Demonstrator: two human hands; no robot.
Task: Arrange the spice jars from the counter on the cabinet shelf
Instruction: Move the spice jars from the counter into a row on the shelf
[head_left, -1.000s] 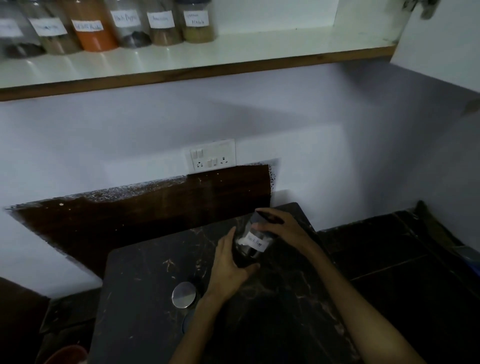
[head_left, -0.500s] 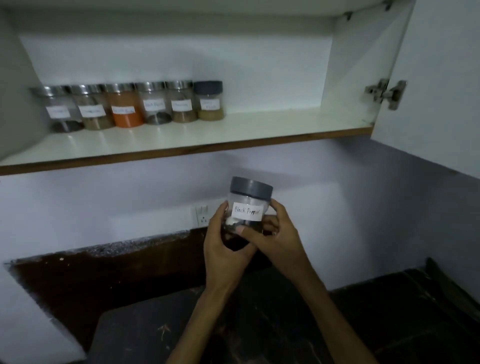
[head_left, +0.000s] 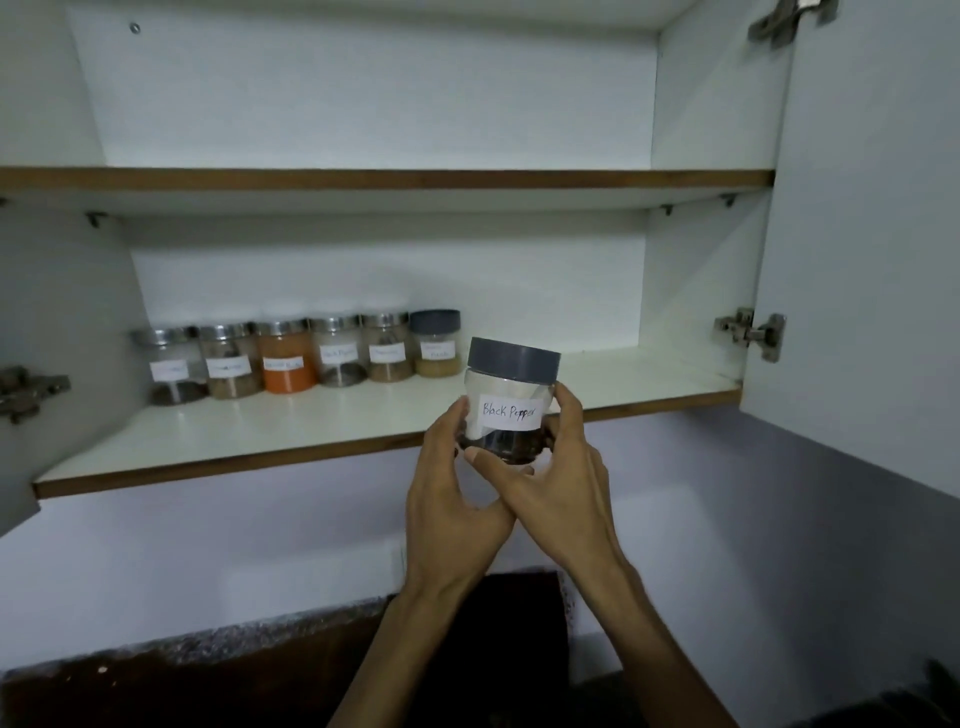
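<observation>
I am holding the black pepper jar (head_left: 511, 410) in a two-handed grip, just in front of the lower cabinet shelf (head_left: 322, 415) and level with its front edge. My left hand (head_left: 457, 499) is cupping the jar's left side and base, fingers curled round the glass. My right hand (head_left: 561, 478) is wrapping the right side, its thumb lying across the bottom front and its fingertips hooking round the far edge near the label. Both hands are closing firmly on the jar, with no gap showing between skin and glass. The jar is standing upright, its dark grey lid (head_left: 514, 359) on top, its white handwritten label facing me, and dark contents sitting at the bottom.

Beyond the jar, to its left, a row of six spice jars (head_left: 306, 356) is standing on the shelf against the back wall, touching or nearly touching one another. Five are wearing shiny metal lids; the sixth, nearest my jar, is wearing a dark grey lid like mine. One is holding bright orange powder (head_left: 288, 374). Their labels are too blurred to read, I think.

Above, the upper shelf (head_left: 384, 179) is running across. The cabinet doors are standing open, the right door (head_left: 872, 249) hanging on a metal hinge (head_left: 750, 332). Below my wrists, a dark backsplash (head_left: 208, 670) is meeting the pale wall.
</observation>
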